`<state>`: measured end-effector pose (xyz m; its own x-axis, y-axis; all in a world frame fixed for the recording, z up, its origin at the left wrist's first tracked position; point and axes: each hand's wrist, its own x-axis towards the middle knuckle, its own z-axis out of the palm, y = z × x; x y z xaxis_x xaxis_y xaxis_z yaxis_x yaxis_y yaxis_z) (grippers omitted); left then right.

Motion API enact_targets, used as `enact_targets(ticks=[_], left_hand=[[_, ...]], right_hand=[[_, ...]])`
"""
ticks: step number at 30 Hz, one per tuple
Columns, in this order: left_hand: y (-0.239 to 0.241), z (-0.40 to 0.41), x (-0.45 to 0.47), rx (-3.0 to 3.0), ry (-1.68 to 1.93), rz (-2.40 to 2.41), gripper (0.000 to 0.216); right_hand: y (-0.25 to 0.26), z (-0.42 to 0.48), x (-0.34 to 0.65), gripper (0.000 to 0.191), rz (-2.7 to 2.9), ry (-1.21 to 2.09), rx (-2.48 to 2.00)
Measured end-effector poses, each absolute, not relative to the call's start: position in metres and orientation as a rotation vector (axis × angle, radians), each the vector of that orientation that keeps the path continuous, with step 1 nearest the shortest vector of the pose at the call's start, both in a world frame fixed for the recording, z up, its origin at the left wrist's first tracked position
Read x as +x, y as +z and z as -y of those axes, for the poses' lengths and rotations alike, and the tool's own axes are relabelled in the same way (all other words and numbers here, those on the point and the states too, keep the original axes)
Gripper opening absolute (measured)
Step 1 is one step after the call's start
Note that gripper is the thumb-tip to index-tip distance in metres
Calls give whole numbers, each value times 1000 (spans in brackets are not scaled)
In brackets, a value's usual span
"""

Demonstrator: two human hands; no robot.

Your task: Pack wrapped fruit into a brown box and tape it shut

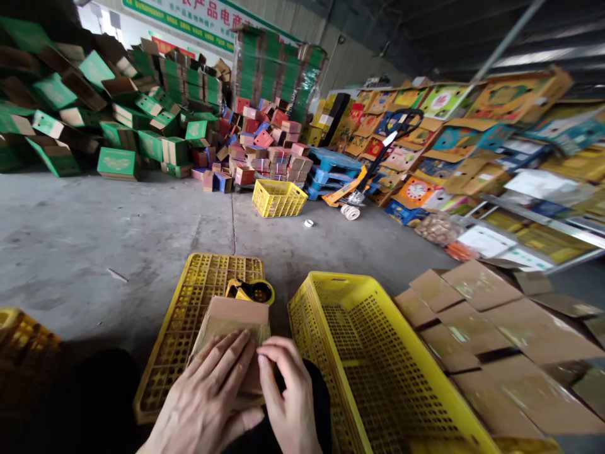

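Observation:
A small brown cardboard box rests on an upturned yellow plastic crate in front of me, with a strip of shiny tape across its top. My left hand lies flat on the taped top, its fingers stretched out. At the box's right edge is my right hand, fingers curled and thumb pressed to the forefinger. Whatever it pinches is too small to make out. Just behind the box, a yellow and black tape dispenser lies on the crate.
To my right stands an open yellow crate, beside a stack of cardboard boxes. Another yellow crate sits ahead near a pallet jack and blue pallets. Green boxes are piled at the back left.

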<state>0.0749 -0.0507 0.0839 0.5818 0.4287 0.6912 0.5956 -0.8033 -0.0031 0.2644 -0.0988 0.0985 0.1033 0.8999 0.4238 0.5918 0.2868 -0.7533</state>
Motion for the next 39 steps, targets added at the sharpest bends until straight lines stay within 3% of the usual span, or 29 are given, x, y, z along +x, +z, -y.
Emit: enact_targets(ticks=[2,6,9,19,26,33,39], left_hand=[[82,52,83,-2534,-990,824,75],[76,51,82,-2531,-921,819,78],[77,48,77,-2545,-911,807,82],[88,49,83,-2562,-898,831,81],[83,52,82,-2616,-887,865,78],[84,55,83,-2663,-892,865,76],[83,58,81,-2737,-976,917,74]], right_hand=[[96,92,268,25,1374,651,-1388],[89,71,274,79,991,1201,-1154],[86,54,281,92,931,1398,-1025],[72,36,289,66,945,1343,-1072],[76,29,274,46,892,1134,-1255],[93,31,289,55,1170,1270,-1276],[98,23,282,33,1215,1053,-1470]])
